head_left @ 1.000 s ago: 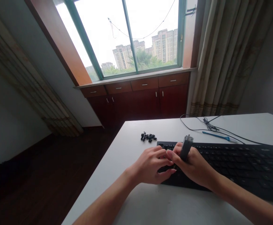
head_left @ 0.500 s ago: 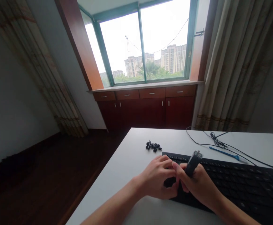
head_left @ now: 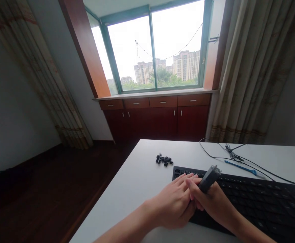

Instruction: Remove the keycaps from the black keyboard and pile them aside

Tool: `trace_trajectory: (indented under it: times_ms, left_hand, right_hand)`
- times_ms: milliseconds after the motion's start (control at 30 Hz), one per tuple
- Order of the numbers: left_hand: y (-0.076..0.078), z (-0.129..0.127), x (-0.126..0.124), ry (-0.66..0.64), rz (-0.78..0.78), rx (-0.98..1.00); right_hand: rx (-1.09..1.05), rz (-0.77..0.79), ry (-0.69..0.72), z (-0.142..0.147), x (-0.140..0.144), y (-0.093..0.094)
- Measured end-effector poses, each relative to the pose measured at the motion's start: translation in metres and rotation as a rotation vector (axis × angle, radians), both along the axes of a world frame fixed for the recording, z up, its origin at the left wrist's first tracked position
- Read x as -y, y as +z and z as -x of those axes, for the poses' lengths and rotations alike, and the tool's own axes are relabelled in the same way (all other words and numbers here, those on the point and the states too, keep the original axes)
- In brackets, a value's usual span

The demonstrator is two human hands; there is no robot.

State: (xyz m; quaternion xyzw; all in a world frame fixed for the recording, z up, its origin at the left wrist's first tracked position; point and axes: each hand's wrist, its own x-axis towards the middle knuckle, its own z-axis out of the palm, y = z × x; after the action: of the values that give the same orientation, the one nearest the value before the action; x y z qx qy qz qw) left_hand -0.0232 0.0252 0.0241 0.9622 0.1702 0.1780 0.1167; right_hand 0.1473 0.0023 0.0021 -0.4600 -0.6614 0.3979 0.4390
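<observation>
Keycap work is under way at the left end of one black keyboard (head_left: 251,199), which lies across the near right part of the white desk (head_left: 137,189). The right hand (head_left: 213,202) is clenched around one dark grey puller tool (head_left: 208,179); its fingers (head_left: 191,189) wrap the shaft, and the metal-tipped top sticks up and tilts toward 1 o'clock. The lower end of the tool is hidden behind both hands, so whether it grips a key cannot be told. The left hand (head_left: 175,202) rests flat over the keyboard's near left corner, touching the right hand, with its fingertips (head_left: 188,177) stretched toward 1 o'clock onto the top rows; it appears to be pressing down, not holding anything.

Judging by this, the step in hand looks like freeing a key at the left end while the board is steadied. The next move would call for a straight pull away from the board, with the left hand keeping it down.

At 11 o'clock from the hands, apart from the keyboard, lies one small heap of loose black keycaps (head_left: 164,159); they are too small to count singly. At 2 o'clock, beyond the keyboard, one black cable (head_left: 220,153) loops over the desk beside one thin blue tool (head_left: 240,167).
</observation>
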Motion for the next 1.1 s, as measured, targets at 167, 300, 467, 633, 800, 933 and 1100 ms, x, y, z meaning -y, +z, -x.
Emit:
trace_trajectory:
  times_ms: [167, 300, 467, 633, 800, 933, 1100]
  left_hand:
    - [-0.008, -0.004, 0.004, 0.084, -0.059, -0.028]
    - [-0.012, -0.004, 0.005, 0.093, -0.064, -0.049]
    - [-0.011, -0.005, 0.006, 0.097, -0.064, -0.061]
    - [-0.008, -0.006, 0.007, 0.091, -0.075, -0.053]
    - [-0.006, -0.006, 0.008, 0.097, -0.064, -0.035]
    - [-0.007, -0.006, 0.009, 0.093, -0.066, -0.015]
    - [-0.008, -0.007, 0.009, 0.117, -0.033, -0.029]
  right_hand:
    - [-0.027, -0.007, -0.019, -0.002, 0.001, -0.003]
    - [-0.029, -0.011, -0.021, -0.002, 0.0, -0.004]
    - [-0.06, -0.004, -0.029, -0.001, 0.001, -0.004]
    - [-0.072, 0.0, -0.04, -0.001, 0.001, -0.003]
    - [-0.057, -0.011, -0.043, -0.001, 0.001, -0.004]
    - [-0.049, -0.01, -0.049, -0.001, 0.001, -0.002]
    - [-0.071, -0.005, -0.061, -0.001, 0.002, 0.0]
